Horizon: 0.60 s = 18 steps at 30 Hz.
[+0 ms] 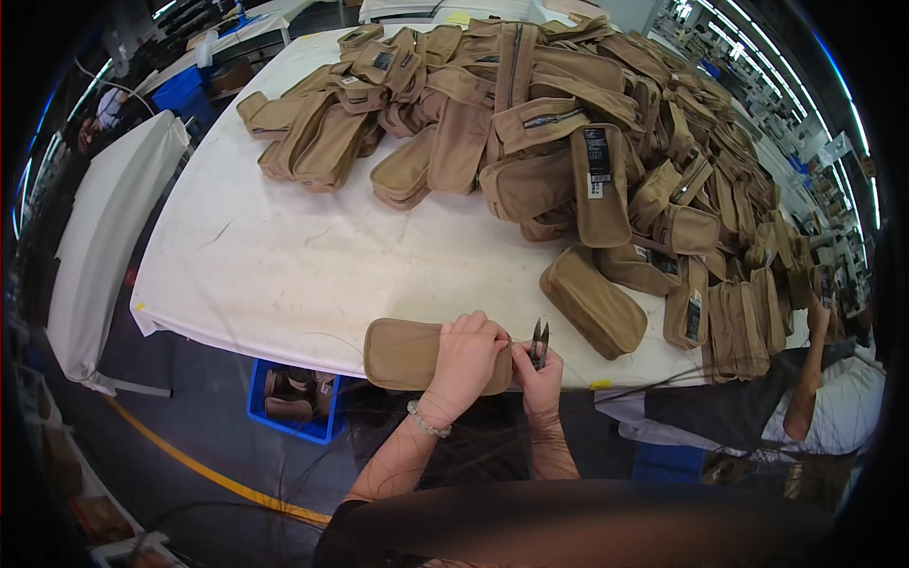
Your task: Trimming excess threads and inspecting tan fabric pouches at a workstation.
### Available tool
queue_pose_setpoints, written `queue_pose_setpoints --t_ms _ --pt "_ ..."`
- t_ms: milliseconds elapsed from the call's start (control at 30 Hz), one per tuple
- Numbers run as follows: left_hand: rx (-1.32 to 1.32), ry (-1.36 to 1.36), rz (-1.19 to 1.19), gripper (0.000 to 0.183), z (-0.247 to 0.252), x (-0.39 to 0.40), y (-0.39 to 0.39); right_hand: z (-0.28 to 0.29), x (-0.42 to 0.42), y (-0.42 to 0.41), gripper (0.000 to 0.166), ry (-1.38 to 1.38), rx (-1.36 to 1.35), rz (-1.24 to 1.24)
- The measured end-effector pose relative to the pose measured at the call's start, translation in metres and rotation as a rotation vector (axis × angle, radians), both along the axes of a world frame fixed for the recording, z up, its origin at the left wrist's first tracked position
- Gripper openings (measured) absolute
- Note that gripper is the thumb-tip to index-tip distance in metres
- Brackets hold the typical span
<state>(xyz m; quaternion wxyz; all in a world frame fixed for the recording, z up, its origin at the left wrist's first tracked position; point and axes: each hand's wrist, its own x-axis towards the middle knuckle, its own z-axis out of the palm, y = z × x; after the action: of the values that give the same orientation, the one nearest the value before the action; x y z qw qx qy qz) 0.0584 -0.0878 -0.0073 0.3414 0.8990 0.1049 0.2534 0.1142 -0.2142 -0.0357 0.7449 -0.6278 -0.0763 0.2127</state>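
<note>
A brown fabric pouch (403,355) lies along the front edge of the white-covered table, directly before me. My left hand (470,348) reaches across it from above, its bent fingers gripping the pouch near the right end. My right hand (538,369) is just beyond that end, with its thumb and fingertips close to the pouch's edge. It also holds a small pair of thread snips (541,341), the blades pointing away from me and a little apart. The underside of the pouch is hidden.
A large heap of similar brown pouches (461,142) covers the table's far and right parts. One pouch (594,304) lies close to my right hand. A blue bin (298,429) with pouches stands below the table's front edge. A co-worker's arm (809,383) reaches in at right.
</note>
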Motion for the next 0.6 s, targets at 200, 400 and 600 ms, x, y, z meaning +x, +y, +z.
queue_pose_setpoints --t_ms 200,400,600 --pt "0.181 0.051 0.005 0.008 -0.0031 -0.0024 -0.0056 0.0047 -0.0020 -0.0004 0.007 -0.013 -0.043 0.026" --pt "0.086 0.029 -0.071 0.005 -0.0022 -0.0068 0.0009 0.0073 -0.0012 0.0007 0.006 -0.061 -0.061 0.006" --pt "-0.022 0.052 -0.075 0.004 0.0013 -0.0097 0.0029 0.0043 -0.0004 0.0000 0.007 -0.053 -0.066 0.010"
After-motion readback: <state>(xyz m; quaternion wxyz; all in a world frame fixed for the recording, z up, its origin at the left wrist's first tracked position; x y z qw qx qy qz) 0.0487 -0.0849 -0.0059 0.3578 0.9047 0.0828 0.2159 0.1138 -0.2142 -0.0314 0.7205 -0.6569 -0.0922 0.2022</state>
